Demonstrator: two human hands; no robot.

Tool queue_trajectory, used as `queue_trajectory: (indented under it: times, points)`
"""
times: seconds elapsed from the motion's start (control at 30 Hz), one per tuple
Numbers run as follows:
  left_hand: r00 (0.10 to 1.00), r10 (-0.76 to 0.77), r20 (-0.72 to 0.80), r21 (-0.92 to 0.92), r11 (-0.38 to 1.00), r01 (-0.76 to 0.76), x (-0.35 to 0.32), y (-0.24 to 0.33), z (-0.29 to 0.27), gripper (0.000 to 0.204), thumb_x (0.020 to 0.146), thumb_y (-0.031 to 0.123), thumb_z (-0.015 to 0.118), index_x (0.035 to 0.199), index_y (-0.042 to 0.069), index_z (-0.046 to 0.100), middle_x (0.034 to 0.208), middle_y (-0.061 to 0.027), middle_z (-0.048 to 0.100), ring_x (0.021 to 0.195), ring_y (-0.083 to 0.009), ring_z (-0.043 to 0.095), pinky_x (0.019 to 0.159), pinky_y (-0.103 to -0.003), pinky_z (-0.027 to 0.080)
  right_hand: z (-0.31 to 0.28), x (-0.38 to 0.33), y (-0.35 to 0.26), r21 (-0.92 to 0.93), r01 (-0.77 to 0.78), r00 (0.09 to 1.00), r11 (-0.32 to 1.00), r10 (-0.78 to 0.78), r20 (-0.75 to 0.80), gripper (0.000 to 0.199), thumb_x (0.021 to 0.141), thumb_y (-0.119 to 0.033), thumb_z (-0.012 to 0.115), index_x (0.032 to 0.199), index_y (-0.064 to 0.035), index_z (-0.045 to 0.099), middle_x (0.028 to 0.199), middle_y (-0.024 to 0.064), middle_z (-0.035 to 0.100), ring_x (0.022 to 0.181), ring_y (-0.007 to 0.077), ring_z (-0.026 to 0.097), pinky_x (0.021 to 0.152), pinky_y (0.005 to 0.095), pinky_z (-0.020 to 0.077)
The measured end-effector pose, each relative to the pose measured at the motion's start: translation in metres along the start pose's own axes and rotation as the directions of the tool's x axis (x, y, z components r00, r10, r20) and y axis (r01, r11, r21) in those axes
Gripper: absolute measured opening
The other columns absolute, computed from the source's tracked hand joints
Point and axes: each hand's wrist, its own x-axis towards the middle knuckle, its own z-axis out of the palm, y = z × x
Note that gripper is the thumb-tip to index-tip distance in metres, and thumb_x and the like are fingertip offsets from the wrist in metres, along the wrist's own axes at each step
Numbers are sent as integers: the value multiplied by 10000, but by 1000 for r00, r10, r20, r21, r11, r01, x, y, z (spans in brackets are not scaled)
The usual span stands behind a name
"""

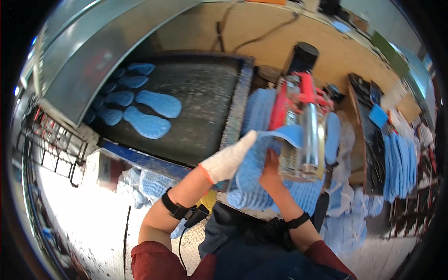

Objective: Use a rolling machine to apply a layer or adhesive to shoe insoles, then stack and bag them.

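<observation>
A blue textured insole [252, 168] is bent in front of me, its upper end [291, 135] curving up to the metal roller [310, 135] of a red-framed machine [305, 88]. My left hand [228, 158], in a white glove with an orange cuff, is closed on the insole's left edge. Bare and lower down, my right hand [270, 171] grips the same insole near its right side, its fingertips partly hidden by it. Under both hands lie more blue insoles [303, 193], and another stack [259, 112] stands behind, beside the machine.
On my left, a dark conveyor belt [200, 102] with a blue-edged frame carries several insoles [148, 122] by a metal hood [112, 51]. At right, a shelf [373, 158] stands beside a row of blue insoles [400, 165]. Bagged blue pieces [345, 228] sit below.
</observation>
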Motion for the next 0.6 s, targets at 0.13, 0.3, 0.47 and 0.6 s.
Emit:
queue_trajectory:
  times: [0.13, 0.3, 0.47, 0.6]
  points:
    - [870, -349, 348, -858, 255, 446, -7, 37, -4, 554, 1006, 433, 352, 1355, 9, 425, 1259, -90, 552, 1134, -160, 515, 1031, -296, 370, 29, -5, -1, 268, -298, 950, 916, 257, 178, 447, 834, -244, 607, 1208, -14, 523, 1192, 193, 546, 1086, 351, 537, 874, 461, 457]
    - [894, -353, 276, -945, 72, 320, -18, 51, -4, 657, 987, 525, 288, 1396, 17, 361, 1324, -103, 506, 1204, -201, 484, 1054, -357, 346, 68, -51, 61, 688, -695, 672, 208, 526, 520, 478, 814, -308, 661, 1172, -15, 542, 1051, 134, 621, 944, 307, 599, 801, 406, 465]
    - [964, -258, -72, -990, -101, -101, -13, 13, -58, 572, 1004, 456, 265, 1341, 20, 420, 1276, -98, 540, 1197, -235, 489, 1048, -376, 352, 1, 8, 6, 435, -898, 349, 61, 701, 622, 379, 905, -292, 588, 1190, -49, 540, 1093, 100, 627, 934, 223, 630, 829, 343, 520]
    - [869, -209, -448, -891, 186, -415, 45, -68, -150, 402, 1006, 360, 289, 1120, 87, 560, 1150, -70, 618, 1125, -251, 542, 1036, -361, 371, -30, 8, -3, 636, -631, 244, -445, 664, 707, 367, 894, -250, 622, 1197, -60, 538, 1126, 72, 601, 1042, 206, 578, 893, 343, 478]
